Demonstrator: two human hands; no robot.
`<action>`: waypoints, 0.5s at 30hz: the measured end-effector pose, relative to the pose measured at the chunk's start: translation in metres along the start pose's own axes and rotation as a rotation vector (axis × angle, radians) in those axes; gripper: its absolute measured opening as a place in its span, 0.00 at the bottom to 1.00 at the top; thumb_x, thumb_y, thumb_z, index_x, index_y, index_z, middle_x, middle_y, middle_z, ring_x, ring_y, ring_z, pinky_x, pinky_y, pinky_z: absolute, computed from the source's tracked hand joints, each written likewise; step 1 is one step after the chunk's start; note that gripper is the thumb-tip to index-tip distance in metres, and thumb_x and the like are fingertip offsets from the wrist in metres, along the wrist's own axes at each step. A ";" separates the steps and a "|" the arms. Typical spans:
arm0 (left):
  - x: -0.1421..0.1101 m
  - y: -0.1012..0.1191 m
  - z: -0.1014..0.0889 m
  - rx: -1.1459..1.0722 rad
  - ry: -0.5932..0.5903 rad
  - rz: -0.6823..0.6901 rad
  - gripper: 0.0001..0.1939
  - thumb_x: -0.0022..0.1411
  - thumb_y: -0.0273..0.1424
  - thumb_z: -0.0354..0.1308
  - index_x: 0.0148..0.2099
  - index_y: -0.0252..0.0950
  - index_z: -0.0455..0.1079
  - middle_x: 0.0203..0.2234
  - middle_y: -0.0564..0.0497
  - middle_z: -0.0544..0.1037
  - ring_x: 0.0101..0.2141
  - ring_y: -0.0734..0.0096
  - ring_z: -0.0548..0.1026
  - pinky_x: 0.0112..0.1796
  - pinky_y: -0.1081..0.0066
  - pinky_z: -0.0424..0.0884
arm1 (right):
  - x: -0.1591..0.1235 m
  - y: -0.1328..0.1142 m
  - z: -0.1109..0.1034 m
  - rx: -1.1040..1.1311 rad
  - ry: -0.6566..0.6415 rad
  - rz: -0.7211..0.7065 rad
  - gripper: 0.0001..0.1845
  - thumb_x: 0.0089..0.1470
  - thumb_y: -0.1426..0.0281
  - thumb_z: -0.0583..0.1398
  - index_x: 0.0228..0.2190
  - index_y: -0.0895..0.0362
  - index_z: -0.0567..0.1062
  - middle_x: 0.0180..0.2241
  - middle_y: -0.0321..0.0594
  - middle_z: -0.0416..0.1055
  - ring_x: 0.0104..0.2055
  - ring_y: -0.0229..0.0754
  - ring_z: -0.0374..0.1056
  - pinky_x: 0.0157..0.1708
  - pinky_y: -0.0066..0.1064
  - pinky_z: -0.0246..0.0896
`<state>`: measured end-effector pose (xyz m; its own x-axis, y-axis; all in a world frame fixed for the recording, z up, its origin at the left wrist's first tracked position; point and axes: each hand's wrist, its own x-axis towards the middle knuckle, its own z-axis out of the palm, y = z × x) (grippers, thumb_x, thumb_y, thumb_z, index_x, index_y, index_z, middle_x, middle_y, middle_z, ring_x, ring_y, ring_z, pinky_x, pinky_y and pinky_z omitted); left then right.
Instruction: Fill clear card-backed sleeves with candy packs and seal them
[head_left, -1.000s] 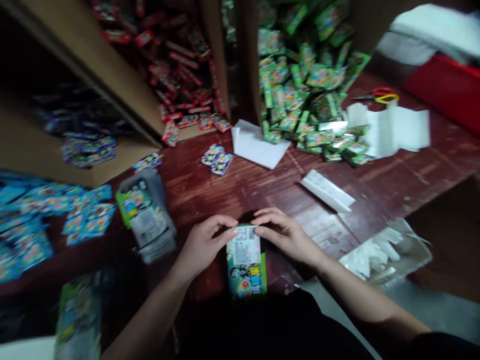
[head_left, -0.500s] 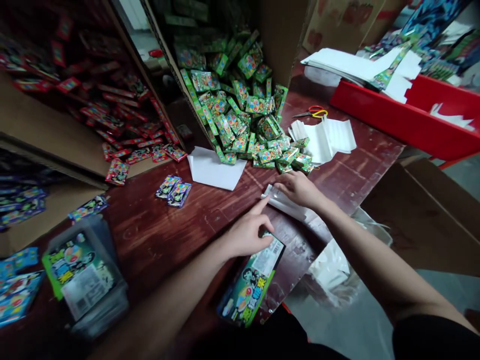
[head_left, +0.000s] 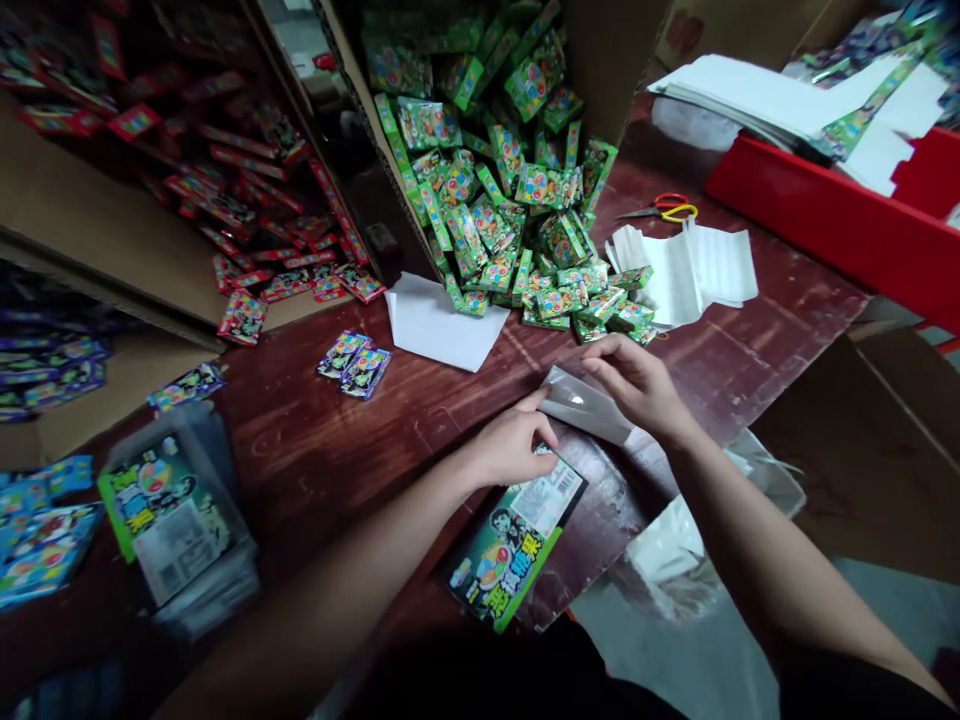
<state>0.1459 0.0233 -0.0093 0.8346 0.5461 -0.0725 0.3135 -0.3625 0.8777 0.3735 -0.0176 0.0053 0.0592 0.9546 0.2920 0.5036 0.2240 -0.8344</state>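
Note:
My left hand (head_left: pixel 514 442) is closed on the upper end of a green and black candy box (head_left: pixel 506 545) with a printed barcode label. Its index finger reaches out and presses the near-left end of a glossy pale strip (head_left: pixel 585 408), which has a small bright spot on it. Just above the strip's far edge is my right hand (head_left: pixel 634 385), thumb and forefinger bent close together. Whatever lies between those fingertips is too small to make out. The box rests tilted at the table's front edge.
Green candy packets (head_left: pixel 517 230) spill from a carton behind my hands. Scissors (head_left: pixel 664 208) and white paper sheets (head_left: pixel 720 275) lie right of them. A red tray (head_left: pixel 832 210) stands at right. Two purple packets (head_left: pixel 356 365) and stacked clear-wrapped boxes (head_left: pixel 176 520) are at left.
My right hand has lifted off the strip, its fingers drawn up, showing more of the strip. My left hand stays on the box and strip. The view has shifted slightly.

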 end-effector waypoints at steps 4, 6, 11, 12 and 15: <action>-0.068 -0.007 -0.015 -0.148 0.236 -0.095 0.05 0.57 0.26 0.63 0.37 0.38 0.73 0.68 0.41 0.58 0.63 0.53 0.65 0.52 0.60 0.70 | -0.020 -0.043 0.007 0.387 -0.195 0.202 0.21 0.60 0.61 0.63 0.54 0.47 0.67 0.35 0.36 0.68 0.35 0.40 0.66 0.34 0.32 0.65; -0.106 -0.011 -0.023 -0.328 0.300 -0.215 0.07 0.58 0.29 0.63 0.39 0.38 0.69 0.61 0.40 0.67 0.55 0.58 0.73 0.46 0.63 0.73 | -0.027 -0.060 0.023 0.464 -0.377 0.249 0.27 0.60 0.62 0.63 0.59 0.46 0.63 0.35 0.37 0.68 0.35 0.40 0.66 0.34 0.32 0.65; -0.162 -0.013 -0.030 -0.572 0.340 -0.391 0.15 0.58 0.31 0.66 0.43 0.38 0.63 0.31 0.55 0.73 0.32 0.73 0.74 0.34 0.72 0.70 | -0.020 -0.083 0.087 0.528 -0.630 0.219 0.28 0.61 0.62 0.62 0.60 0.49 0.63 0.36 0.36 0.68 0.37 0.38 0.66 0.36 0.29 0.67; -0.166 -0.012 -0.030 -0.578 0.356 -0.386 0.15 0.58 0.31 0.66 0.43 0.38 0.63 0.30 0.56 0.71 0.31 0.74 0.73 0.33 0.73 0.70 | -0.016 -0.086 0.099 0.536 -0.681 0.197 0.28 0.61 0.63 0.61 0.60 0.50 0.62 0.36 0.36 0.68 0.37 0.38 0.66 0.37 0.29 0.67; -0.171 -0.011 -0.028 -0.612 0.376 -0.334 0.15 0.58 0.31 0.65 0.44 0.38 0.63 0.31 0.55 0.70 0.31 0.74 0.71 0.33 0.73 0.68 | -0.003 -0.094 0.123 0.533 -0.820 0.124 0.27 0.61 0.65 0.61 0.59 0.52 0.63 0.36 0.35 0.69 0.37 0.37 0.67 0.37 0.29 0.67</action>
<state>-0.0133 -0.0451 0.0074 0.4972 0.8108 -0.3089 0.1240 0.2859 0.9502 0.2199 -0.0170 0.0254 -0.6322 0.7726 -0.0584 0.0678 -0.0199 -0.9975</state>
